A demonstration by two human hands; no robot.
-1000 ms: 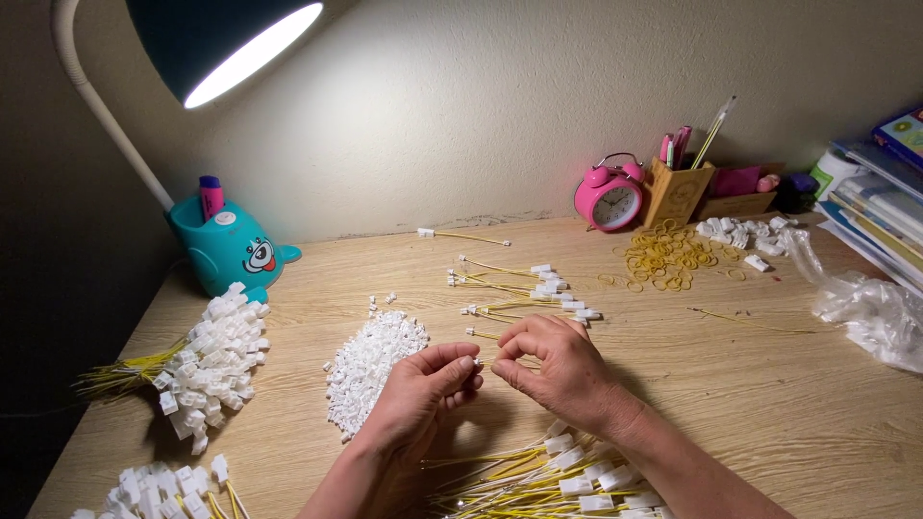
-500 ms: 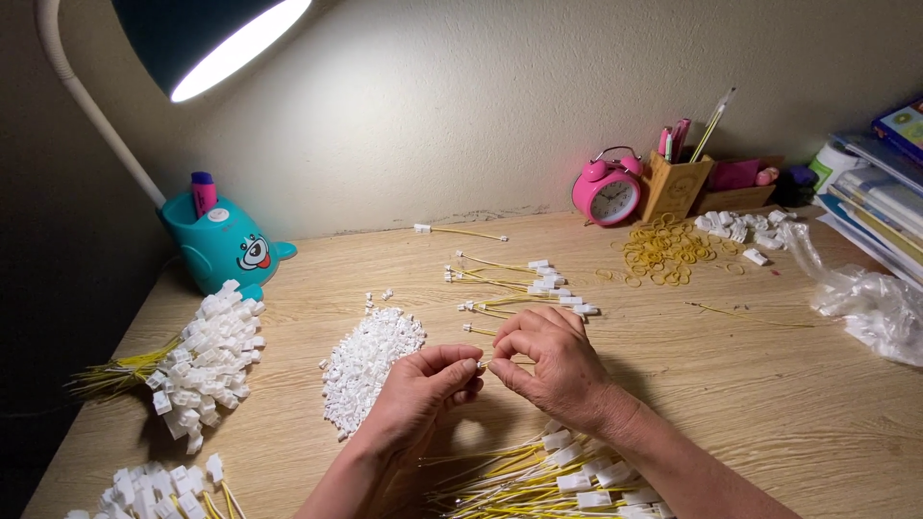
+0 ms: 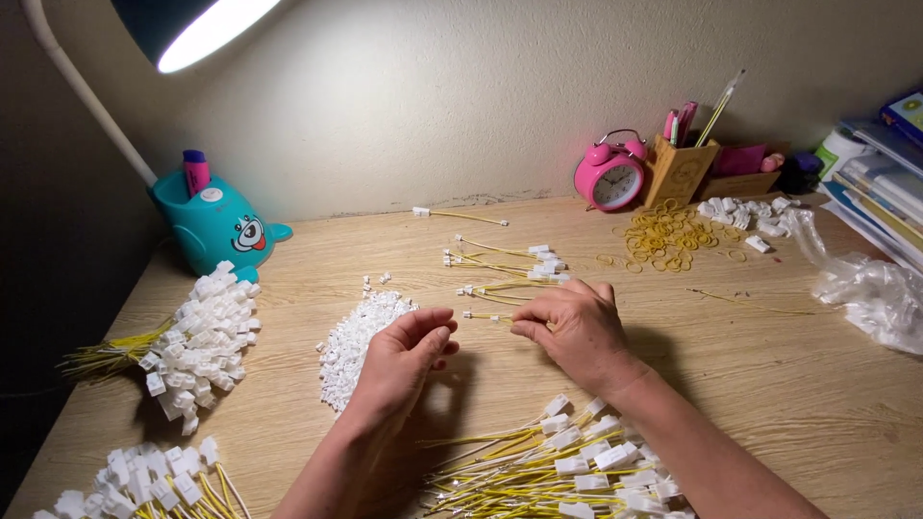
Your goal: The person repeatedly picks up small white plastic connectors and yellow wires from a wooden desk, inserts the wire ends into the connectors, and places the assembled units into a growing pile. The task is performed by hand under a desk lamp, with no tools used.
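A wooden desk (image 3: 788, 404) is seen from above, lit by a lamp (image 3: 192, 29) at the upper left. At its right edge a stack of books (image 3: 880, 154) and a crumpled clear plastic bag (image 3: 870, 288) are found. On the left, a bundle of yellow wires with white plugs (image 3: 197, 341) is laid, and a second such bundle (image 3: 144, 485) is cut off by the lower edge. A third, looser sheaf (image 3: 567, 471) is spread between the forearms at the bottom. A teal pen holder (image 3: 216, 226) is placed against the wall on the left; a pink alarm clock (image 3: 609, 175) and a wooden pencil cup (image 3: 681, 165) are set at the back right, with yellow rubber bands (image 3: 665, 235) scattered before them.

A heap of small white connector housings (image 3: 358, 341) is piled just left of the left hand (image 3: 404, 360). That hand's fingers are curled together, thumb against fingertips — whether a housing is pinched there cannot be told. The right hand (image 3: 572, 322) rests knuckles up, its thumb and forefinger closed on one end of a thin yellow wire (image 3: 486, 316), which lies across the desk between the two hands. A few finished wires (image 3: 505, 264) are laid just beyond the right hand.
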